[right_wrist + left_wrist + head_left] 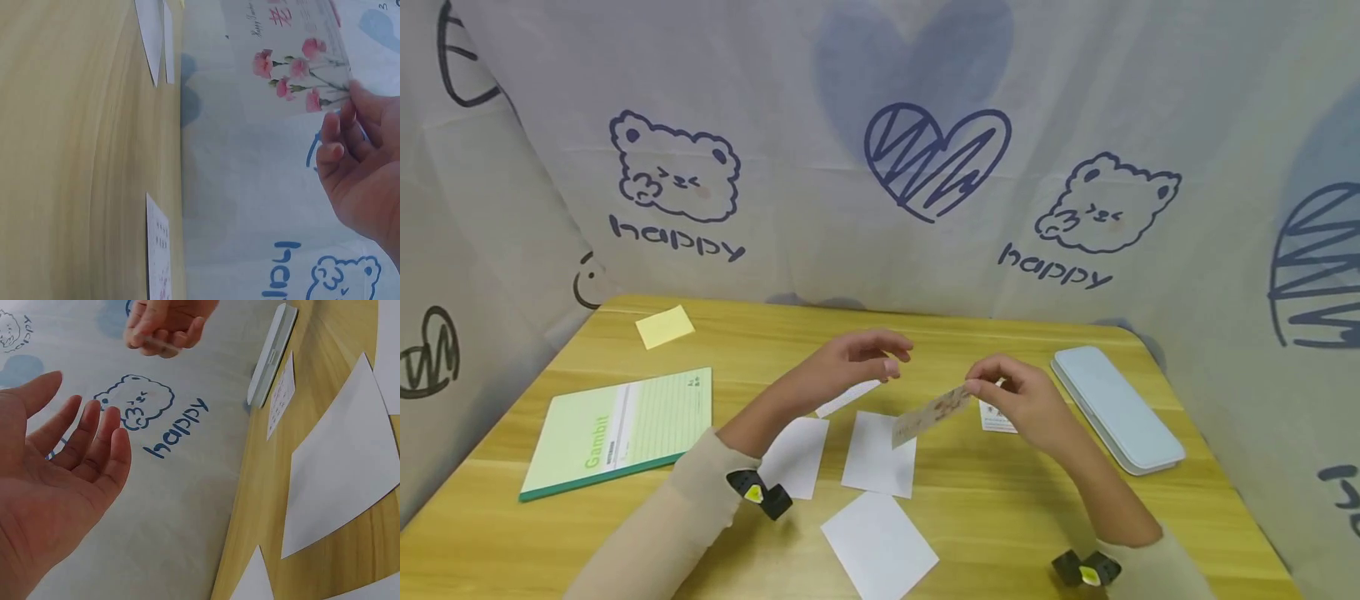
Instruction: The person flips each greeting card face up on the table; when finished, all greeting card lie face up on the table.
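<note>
- The right hand point(1028, 407) pinches a carnation greeting card point(931, 417) between thumb and fingers at the card's right end.
- The card is held up above the table, slanting down toward the left; in the head view its left end overlaps a white sheet on the tabletop. The right wrist view shows pink carnations and red and black lettering on it.
- The left hand point(842, 371) grasps nothing: its fingers are loosely bent and spread, the palm toward the right hand, near the card but apart from it.
- Four white sheets of paper lie on the table below: a far sheet point(847, 398) partly hidden by the left hand, a left sheet point(797, 454) partly behind the left forearm, a middle sheet point(876, 458) under the card's left end, and a near sheet point(880, 546) turned cornerwise.
- A small printed card point(996, 419) lies just beyond the right hand, partly covered by it.
- To the right is a closed pale blue case point(1118, 408).
- To the left lies a green Gambit notebook point(658, 425), with a yellow sticky note point(665, 327) farther off.
- All rest on a wood-grain table point(1000, 517); behind hangs a white cloth point(805, 192) with bears, hearts and "happy".
</note>
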The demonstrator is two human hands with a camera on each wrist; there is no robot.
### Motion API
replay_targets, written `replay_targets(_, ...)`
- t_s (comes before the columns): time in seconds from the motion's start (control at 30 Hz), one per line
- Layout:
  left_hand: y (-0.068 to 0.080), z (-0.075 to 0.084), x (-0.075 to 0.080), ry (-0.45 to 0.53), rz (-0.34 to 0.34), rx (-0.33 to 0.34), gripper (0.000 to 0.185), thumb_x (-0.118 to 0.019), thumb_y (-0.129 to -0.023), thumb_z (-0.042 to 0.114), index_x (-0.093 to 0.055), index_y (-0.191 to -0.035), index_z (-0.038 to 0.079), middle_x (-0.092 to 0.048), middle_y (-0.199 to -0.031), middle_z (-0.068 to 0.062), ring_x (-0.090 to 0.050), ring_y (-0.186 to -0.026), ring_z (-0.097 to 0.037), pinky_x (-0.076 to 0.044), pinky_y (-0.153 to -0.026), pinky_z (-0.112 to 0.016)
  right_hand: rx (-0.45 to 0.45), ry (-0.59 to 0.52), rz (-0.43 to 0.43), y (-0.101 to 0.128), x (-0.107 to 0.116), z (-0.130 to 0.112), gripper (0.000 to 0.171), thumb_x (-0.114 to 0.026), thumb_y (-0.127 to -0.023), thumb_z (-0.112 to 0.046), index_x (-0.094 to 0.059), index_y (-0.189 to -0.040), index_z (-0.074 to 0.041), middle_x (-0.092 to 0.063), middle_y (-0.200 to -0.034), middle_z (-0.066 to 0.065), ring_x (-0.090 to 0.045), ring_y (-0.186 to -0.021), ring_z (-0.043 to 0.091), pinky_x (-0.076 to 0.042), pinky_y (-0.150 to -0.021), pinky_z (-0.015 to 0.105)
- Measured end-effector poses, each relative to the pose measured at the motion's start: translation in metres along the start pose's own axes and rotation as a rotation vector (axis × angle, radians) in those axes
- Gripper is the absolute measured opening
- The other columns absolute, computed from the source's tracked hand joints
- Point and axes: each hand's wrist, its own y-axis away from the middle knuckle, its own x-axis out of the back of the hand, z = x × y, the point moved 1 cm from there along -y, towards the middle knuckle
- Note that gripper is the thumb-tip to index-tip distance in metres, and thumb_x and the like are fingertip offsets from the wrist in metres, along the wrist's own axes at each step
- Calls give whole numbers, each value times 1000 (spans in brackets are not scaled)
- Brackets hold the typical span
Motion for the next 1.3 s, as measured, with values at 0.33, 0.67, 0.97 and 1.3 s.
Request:
replay_targets(0.33,-2,-6,0,66,75,7,27,-66,-98,16,-65,-124,9,-68,-119,-9,-66,-103,-23,-54,-92,-37,-54,-51,95,-2,6,7,18,-64,-100,-26,-66,-107,-10,-65,-86,5,-60,-76,17,-49,-62,28)
replay_targets(0.67,-2,-3,-13,-69,144,39,25,-64,-98,12,-69,-123,11,-68,-113,-7,-63,-96,-20,-54,-81,-31,16,133,48,-4,-9,4,26,-65,-100,-25,-65,-122,-12,-64,-108,3,-58,-94,16,-49,-75,25)
replay_targets(0.97,-4,3,-29,-166,25,4,29,-62,-98,12,-63,-127,12,-68,-106,-3,-63,-92,-19,-53,-79,-29,190,229,27,1,-30,-6,27,-66,-99,-17,-66,-126,-14,-68,-95,-4,-60,-84,10,-53,-72,30)
replay_targets(1.3,-1,7,-18,-31,227,14,34,-67,-97,17,-61,-130,14,-65,-119,-6,-64,-98,-22,-53,-84,-32,-103,-226,203,1,-17,-3,30,-66,-99,-16,-55,-126,-7,-68,-99,6,-65,-84,17,-55,-72,25)
